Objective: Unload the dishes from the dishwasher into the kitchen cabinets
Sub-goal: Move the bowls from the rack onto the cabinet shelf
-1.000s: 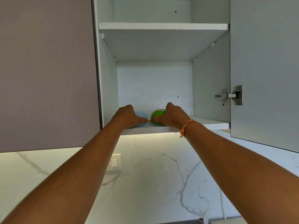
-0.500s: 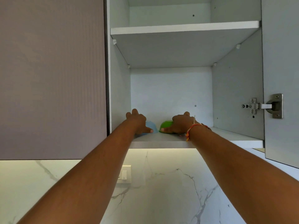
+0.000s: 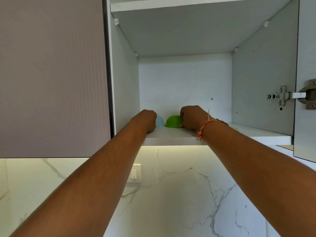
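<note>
Two small bowls are seen on the lower cabinet shelf (image 3: 171,134), side by side between the hands: one green bowl (image 3: 173,121) and one light blue bowl (image 3: 159,121), both apparently upside down. The right hand (image 3: 193,118) is closed around the green bowl's right side, fingers curled over its rim and wall. The left hand (image 3: 147,120) is curled against the blue bowl, which is mostly hidden behind it; whether it is actually gripped cannot be told. Both bowls are judged to be light, stiff plastic, not fragile but smooth and easily slid on the laminate shelf, so they are best taken by the wall near the rim. One upper shelf (image 3: 188,4) is visible above the hands, and one door hinge (image 3: 283,96) to the right.
</note>
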Demonstrator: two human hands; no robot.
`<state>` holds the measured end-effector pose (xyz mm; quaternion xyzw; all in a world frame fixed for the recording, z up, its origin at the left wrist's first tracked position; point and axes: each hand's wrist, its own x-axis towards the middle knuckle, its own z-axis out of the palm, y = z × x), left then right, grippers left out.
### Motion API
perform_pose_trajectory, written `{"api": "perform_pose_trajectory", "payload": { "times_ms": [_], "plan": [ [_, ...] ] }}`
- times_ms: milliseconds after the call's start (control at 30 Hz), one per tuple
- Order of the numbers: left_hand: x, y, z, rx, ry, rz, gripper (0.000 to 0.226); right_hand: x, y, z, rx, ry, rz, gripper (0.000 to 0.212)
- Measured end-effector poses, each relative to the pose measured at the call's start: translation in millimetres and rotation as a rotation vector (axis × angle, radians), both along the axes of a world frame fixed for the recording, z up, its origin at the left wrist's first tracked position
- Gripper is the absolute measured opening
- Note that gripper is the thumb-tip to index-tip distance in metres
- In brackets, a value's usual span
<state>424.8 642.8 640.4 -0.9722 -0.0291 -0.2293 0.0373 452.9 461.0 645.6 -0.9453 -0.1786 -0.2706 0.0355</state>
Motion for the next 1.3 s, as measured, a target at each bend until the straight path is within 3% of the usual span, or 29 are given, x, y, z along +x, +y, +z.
{"api": "perform_pose_trajectory", "payload": {
  "times_ms": [200,300,367,600,767,900,1167,1300],
  "plan": [
    [-2,-1,0,-0.039,-0.014,-0.005,0.038,7,1,-3,-0.064,0.075,-0.009,0.036],
    [-14,-5,0,-0.066,-0.072,-0.050,0.036,-4,-4,-3,-0.001,0.077,0.023,0.045],
    [-24,-9,2,-0.091,-0.132,-0.104,0.035,-16,-11,-1,0.082,0.018,0.046,0.052],
    [-82,-40,-5,-0.184,-0.343,-0.253,0.040,-94,-27,-10,0.351,-0.240,0.048,0.045],
    [-136,-76,-33,-0.156,-0.533,-0.312,0.044,-154,-39,-43,0.321,-0.498,-0.010,0.048],
    [-172,-98,-67,-0.138,-0.596,-0.352,0.043,-196,-61,-78,0.313,-0.595,-0.082,0.046],
    [-248,-143,-164,-0.114,-0.552,-0.455,0.032,-287,-119,-168,0.326,-0.503,-0.141,0.038],
    [-301,-185,-218,-0.186,-0.461,-0.548,0.031,-355,-164,-224,0.325,-0.335,-0.208,0.041]
  ]
}}
